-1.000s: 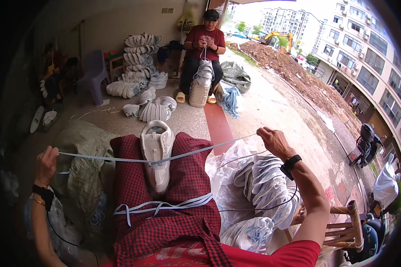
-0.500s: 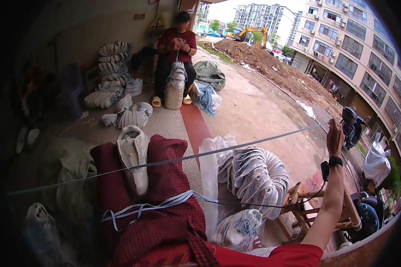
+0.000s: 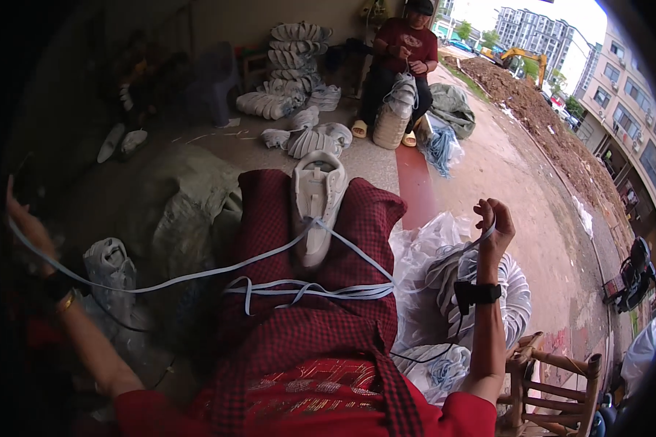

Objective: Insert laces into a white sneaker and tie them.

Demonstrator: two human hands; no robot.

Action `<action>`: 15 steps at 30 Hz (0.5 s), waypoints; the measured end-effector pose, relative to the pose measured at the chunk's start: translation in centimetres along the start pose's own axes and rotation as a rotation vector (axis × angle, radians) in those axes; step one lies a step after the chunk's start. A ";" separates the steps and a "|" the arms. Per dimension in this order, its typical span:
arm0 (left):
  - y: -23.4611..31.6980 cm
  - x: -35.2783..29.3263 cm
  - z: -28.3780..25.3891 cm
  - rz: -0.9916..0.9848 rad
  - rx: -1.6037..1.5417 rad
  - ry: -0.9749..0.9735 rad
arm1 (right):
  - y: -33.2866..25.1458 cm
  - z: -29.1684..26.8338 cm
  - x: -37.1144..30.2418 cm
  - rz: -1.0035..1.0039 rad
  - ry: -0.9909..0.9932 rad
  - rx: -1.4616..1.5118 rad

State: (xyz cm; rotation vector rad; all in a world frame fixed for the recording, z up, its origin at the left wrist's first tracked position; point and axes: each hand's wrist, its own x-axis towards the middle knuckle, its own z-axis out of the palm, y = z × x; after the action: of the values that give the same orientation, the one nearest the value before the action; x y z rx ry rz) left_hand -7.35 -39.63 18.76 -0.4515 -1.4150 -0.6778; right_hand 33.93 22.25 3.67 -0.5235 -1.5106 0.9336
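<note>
A white sneaker [image 3: 334, 191] rests between my knees on a dark red checked apron, its toe toward me. A pale blue shoelace [image 3: 189, 280] meets the shoe near the toe end of its opening and spreads to both sides. My left hand [image 3: 30, 222], dim at the far left edge, grips one length, which sags toward the shoe. On the right, my raised right hand [image 3: 494, 224] has curled fingers with the lace running through them. Several loose pale blue laces [image 3: 306, 290] lie across my lap.
Nested white shoe uppers [image 3: 516, 295] and clear plastic [image 3: 426, 244] are at my right, beside a wooden stool [image 3: 554, 382]. Left of my knees lies a greenish plastic sack [image 3: 189, 197]. Ahead, a seated person [image 3: 408, 54] handles laces, with stacked shoe uppers [image 3: 295, 54] nearby.
The view has turned left, bringing my left hand in. The lace, stretched straight above the shoe before, now dips to it and hangs slacker. My right hand has come closer in.
</note>
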 end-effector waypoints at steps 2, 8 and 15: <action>6.8 -5.1 5.6 -0.327 -0.470 -0.160 | 0.4 5.8 -3.0 0.112 -0.215 0.126; 22.1 -16.1 11.0 -0.570 -0.954 -0.940 | 0.5 16.9 -7.0 0.155 -0.705 0.133; 27.6 -25.0 13.1 -0.752 -1.151 -1.171 | 0.8 18.6 -8.4 0.049 -0.747 -0.084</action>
State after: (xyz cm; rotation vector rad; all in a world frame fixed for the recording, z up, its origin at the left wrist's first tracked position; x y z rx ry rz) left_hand 0.87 -6.66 -1.44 -1.3921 -2.1932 -2.0941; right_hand 17.24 11.44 -1.14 -0.2738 -2.2188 1.1786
